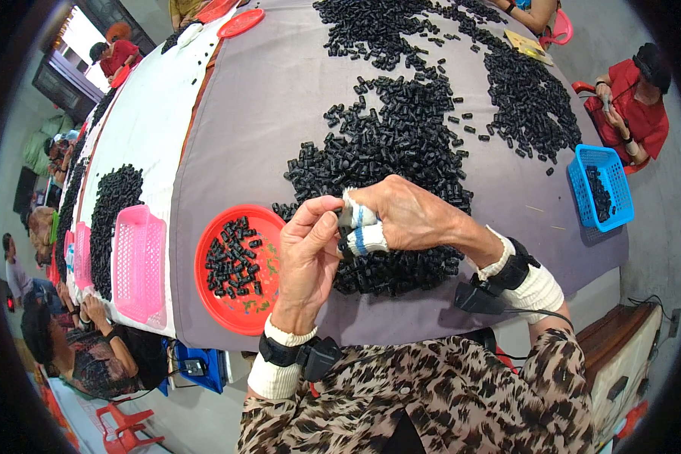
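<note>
both hands meet above the black parts pile (401, 151), left hand (306, 253) and taped right hand (405, 216) pinching a small piece; keep fingertip grip firm, stay near red plate (208, 291).

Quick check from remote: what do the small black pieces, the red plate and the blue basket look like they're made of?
Small black pieces: probably moulded plastic or rubber, matte, uniform shape. Red plate: glossy plastic, smooth sheen on its rim. Blue basket: rigid plastic, moulded lattice walls.
</note>
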{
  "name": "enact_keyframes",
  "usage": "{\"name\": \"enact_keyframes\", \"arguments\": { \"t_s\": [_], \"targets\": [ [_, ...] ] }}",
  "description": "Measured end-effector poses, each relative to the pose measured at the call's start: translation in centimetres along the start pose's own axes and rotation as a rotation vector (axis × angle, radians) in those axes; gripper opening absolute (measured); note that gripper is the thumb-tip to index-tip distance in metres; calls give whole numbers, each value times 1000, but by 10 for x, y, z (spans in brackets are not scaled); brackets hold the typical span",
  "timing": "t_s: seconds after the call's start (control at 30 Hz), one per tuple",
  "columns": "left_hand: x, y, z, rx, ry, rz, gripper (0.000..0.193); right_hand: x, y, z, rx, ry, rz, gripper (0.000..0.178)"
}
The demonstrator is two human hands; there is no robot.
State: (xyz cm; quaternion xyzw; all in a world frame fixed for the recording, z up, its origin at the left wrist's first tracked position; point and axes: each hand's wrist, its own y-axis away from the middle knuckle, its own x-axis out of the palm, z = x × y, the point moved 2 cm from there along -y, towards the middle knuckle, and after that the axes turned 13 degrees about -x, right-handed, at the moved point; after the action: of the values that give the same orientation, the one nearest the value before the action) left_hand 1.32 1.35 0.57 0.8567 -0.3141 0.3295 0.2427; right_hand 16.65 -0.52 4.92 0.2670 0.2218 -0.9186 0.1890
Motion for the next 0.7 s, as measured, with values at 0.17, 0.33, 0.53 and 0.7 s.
{"name": "enact_keyframes", "arguments": {
  "t_s": [0.17, 0.33, 0.53, 0.7],
  "targets": [
    [0, -1, 1, 3, -9, -18, 18, 3, 5, -2, -32, 31, -53, 29],
    [6, 0, 0, 10, -7, 13, 18, 1, 5, -1, -40, 20, -116, 33],
    [1, 1, 0, 3, -26, 5, 17, 2, 4, -4, -31, 21, -79, 36],
    [3, 0, 1, 15, -54, -53, 17, 6, 7, -4, 5, -38, -63, 35]
  ]
}}
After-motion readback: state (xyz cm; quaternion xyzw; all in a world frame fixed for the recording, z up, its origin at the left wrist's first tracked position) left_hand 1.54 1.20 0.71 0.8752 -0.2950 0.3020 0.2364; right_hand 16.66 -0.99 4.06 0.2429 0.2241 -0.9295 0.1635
